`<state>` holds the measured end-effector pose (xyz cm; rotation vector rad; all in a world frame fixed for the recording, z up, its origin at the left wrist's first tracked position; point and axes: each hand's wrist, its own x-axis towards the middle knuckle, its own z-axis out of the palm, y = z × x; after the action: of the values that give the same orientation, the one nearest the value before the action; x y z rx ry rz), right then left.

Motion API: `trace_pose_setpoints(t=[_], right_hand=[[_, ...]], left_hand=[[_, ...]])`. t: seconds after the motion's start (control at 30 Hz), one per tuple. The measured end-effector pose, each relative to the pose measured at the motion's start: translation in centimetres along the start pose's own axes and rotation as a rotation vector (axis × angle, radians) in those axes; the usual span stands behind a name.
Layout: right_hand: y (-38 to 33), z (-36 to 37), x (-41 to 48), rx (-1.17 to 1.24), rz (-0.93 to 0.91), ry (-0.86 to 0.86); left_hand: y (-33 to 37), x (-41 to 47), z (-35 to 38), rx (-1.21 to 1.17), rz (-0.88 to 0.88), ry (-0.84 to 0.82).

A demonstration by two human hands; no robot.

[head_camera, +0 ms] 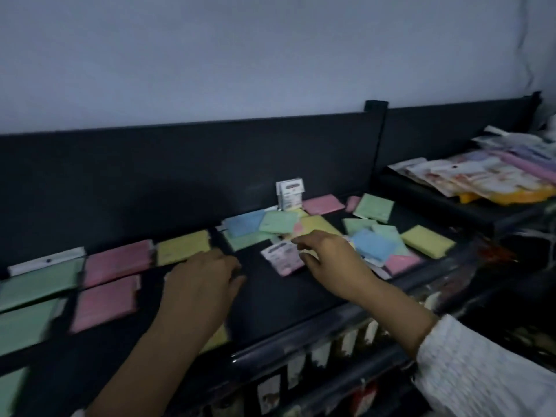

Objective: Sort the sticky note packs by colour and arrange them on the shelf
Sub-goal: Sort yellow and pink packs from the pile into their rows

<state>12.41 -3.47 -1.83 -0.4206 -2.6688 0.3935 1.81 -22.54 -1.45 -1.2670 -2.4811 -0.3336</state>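
On the dark shelf point(270, 299), green packs point(36, 284), pink packs point(117, 261) and a yellow pack point(183, 246) lie flat in sorted columns at left, while a mixed heap point(328, 233) of blue, green, yellow and pink packs overlaps untidily at right.

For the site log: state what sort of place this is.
Probably a stationery shop: a dark display shelf spread with wrapped sticky note packs, more packaged goods on the next shelf, and hanging items below.

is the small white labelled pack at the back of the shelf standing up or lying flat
Standing up. The small white labelled pack rests on its edge against the dark back panel, its printed face towards the camera, while the coloured packs around it lie flat.
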Motion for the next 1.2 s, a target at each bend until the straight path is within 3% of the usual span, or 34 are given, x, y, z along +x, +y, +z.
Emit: trace_pose_setpoints(t=[0.27,0.5,0.67,0.83,1.03,1.2], right_hand=[[10.3,-3.3,-3.8,-0.061,0.136,0.036],[13.1,-3.5,-3.7,-0.107,0.264,-0.021],[13.3,-3.9,-2.9,-0.131,0.256,-0.09],[13.3,-5.5,-0.8,-0.005,0.264,-0.023],[14.1,-4.8,3.4,0.034,0.256,0.143],[14.0,-2.4,6.6,-0.012,0.273,0.084]], left_hand=[[12.0,3.7,3.1,-0.162,0.085,-0.002],[15.9,6.8,5.9,-0.194,0.134,-0.135],[16.2,9.0,7.2,-0.161,0.127,-0.333],[14.9,10.5,6.7,-0.222,0.139,-0.483],[10.2,11.9,6.4,-0.156,0.02,-0.448],[7.3,12.5,7.4,-0.125,-0.146,-0.376]])
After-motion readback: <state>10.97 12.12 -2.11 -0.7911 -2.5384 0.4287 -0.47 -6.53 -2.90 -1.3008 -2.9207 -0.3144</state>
